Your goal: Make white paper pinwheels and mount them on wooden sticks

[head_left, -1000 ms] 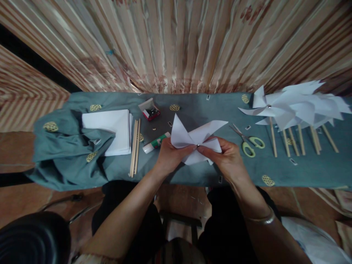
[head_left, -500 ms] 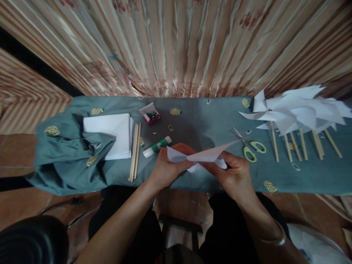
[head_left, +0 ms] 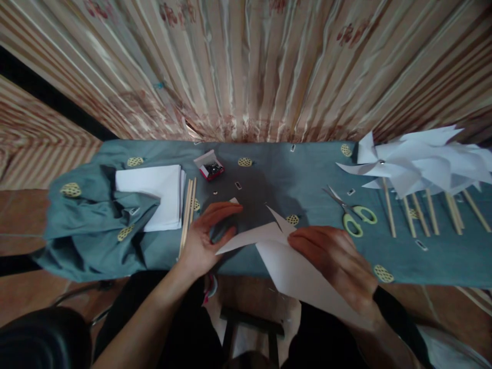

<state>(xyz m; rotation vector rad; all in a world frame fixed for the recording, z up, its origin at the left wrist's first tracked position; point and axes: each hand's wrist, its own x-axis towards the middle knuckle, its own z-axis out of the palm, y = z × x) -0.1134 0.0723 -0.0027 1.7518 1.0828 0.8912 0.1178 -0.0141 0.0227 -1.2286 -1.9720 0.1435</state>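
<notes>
Left hand (head_left: 202,238): thumb and fingers parted, gripping nothing
Right hand (head_left: 334,261): knuckles up, pinching white folded-paper pinwheel (head_left: 294,271) over edge of teal tablecloth (head_left: 315,177)
Black-and-white rectangular labels (head_left: 421,245): unreadably small

Person wears plain blk trousers (head_left: 186,323), w/ f'arms (head_left: 151,315) bare.

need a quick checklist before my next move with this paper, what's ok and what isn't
1. Paper gripped by right hand: ok.
2. Left hand closed on paper: not ok, thumb and index finger apart.
3. Wooden sticks near left hand: ok.
4. Red box open: ok.
5. Scissors shut: not ok, blades parted.
6. Paper's folds uncreased: cannot tell, right hand covers part.
</notes>
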